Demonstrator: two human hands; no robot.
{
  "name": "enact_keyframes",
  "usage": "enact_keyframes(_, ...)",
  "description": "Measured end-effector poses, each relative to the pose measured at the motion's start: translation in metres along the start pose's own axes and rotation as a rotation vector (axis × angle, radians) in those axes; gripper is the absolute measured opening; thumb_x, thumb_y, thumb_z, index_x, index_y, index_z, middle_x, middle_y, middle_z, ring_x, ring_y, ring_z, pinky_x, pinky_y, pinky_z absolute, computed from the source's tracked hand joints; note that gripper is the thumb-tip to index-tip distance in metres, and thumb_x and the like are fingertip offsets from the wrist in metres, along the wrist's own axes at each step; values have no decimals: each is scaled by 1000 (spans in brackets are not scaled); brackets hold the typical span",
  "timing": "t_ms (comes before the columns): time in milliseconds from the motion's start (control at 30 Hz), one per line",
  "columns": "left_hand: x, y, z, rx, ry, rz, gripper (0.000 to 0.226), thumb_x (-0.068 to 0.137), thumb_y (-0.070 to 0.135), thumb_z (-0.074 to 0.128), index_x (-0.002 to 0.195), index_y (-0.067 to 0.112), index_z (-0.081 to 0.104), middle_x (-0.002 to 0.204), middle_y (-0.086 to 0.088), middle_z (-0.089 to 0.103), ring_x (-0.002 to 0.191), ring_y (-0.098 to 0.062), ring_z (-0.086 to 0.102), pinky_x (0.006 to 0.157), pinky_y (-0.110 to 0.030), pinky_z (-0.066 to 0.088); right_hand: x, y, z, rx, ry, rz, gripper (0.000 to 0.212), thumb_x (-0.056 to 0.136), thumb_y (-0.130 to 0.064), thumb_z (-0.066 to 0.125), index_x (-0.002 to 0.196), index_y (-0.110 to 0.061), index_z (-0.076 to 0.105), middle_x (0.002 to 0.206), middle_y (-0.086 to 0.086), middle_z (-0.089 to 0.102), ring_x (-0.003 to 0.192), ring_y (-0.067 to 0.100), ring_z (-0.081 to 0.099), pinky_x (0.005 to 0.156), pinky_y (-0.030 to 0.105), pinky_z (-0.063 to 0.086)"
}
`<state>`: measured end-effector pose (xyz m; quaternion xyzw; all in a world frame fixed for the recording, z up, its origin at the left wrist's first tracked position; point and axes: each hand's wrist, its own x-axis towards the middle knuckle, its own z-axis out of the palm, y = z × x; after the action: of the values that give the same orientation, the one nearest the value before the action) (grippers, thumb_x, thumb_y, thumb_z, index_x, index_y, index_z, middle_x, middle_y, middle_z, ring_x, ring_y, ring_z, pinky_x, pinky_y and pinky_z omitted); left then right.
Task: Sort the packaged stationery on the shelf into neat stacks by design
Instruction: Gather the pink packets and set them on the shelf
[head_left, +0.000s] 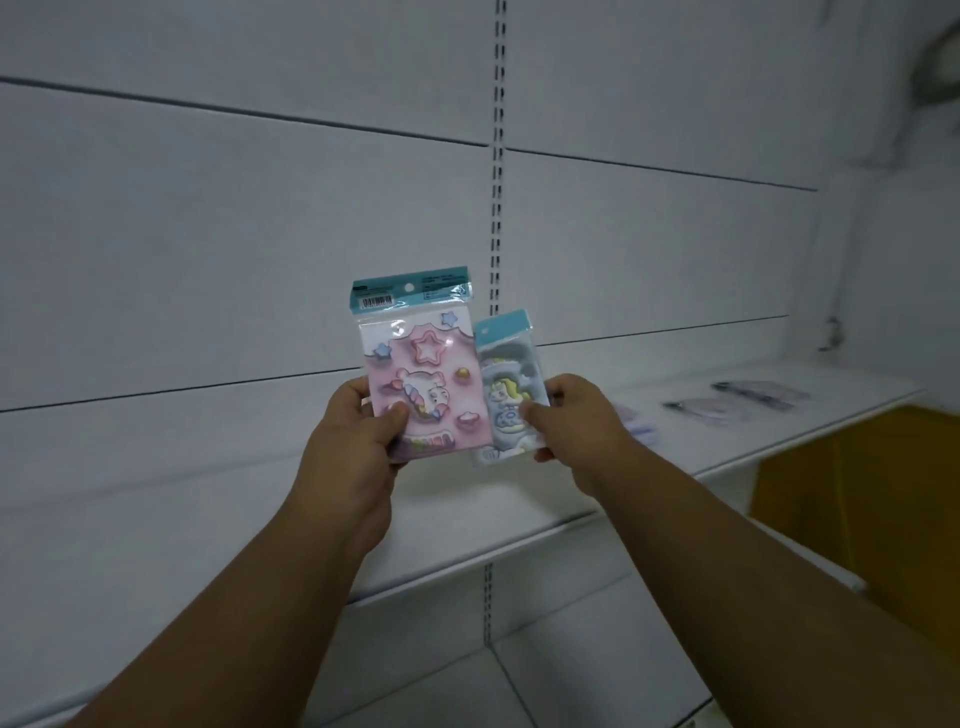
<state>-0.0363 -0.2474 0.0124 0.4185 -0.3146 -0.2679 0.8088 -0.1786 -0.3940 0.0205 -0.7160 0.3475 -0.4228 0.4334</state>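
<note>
From my remote station I see both bare forearms raised from the lower corners toward the centre of the head view, in front of the white shelf (519, 540). The left hand (358, 441) is turned palm inward, thumb across the front and fingers curled behind, closed on the lower left edge of the pink pack (423, 374), which it holds upright with its teal header card and barcode at the top; a star and a cartoon animal show on its face. Just beside it, partly tucked behind its right edge, stands the pale blue pack (511, 384), also upright and slightly lower. The right hand (576, 426) clamps this pack's right side, thumb on the front, fingers wrapped behind. Both packs hang clear above the shelf board. Further right, several blurred purple packets (737, 400) lie flat on the shelf surface, well apart from the hands.
</note>
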Motion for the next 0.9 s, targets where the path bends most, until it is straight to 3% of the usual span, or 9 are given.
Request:
enact_keyframes(200,-2,-79,148,-83,-125,-60,26,94,-6,47,107,12,60,96,-4,76,86,-22,73,59,-28,58,14,49,-163,-50,88,-46,13,86,-18,69,92,-10,60,88,11,71,72,24,72,55,36,61)
enact_keyframes(433,4,-156,306,-187,-204,-130,23,94,-4,46,103,10,61,89,-2,77,79,-18,74,55,-28,57,63,95,-319,-112,211,-10,14,89,-25,67,94,-14,59,88,5,70,72,19,71,56,27,59)
enact_keyframes(567,33,-191,358,-178,-187,-164,21,94,-5,47,102,9,61,90,-4,77,80,-21,74,57,-28,58,112,118,-364,-115,250,55,9,92,-23,62,87,-16,60,87,6,70,70,18,70,44,18,52)
enact_keyframes(733,84,-229,397,-118,-183,-174,23,93,-3,50,106,12,62,94,-5,76,83,-22,74,61,-31,58,183,151,-388,-63,238,150,17,93,-14,58,76,-15,59,80,7,68,67,21,69,53,30,57)
enact_keyframes(900,132,-257,430,-99,-134,-172,21,92,-4,52,103,11,62,86,-5,76,75,-20,74,53,-27,57,258,181,-408,-206,269,197,14,87,-11,64,73,-10,63,80,13,70,65,22,69,57,33,60)
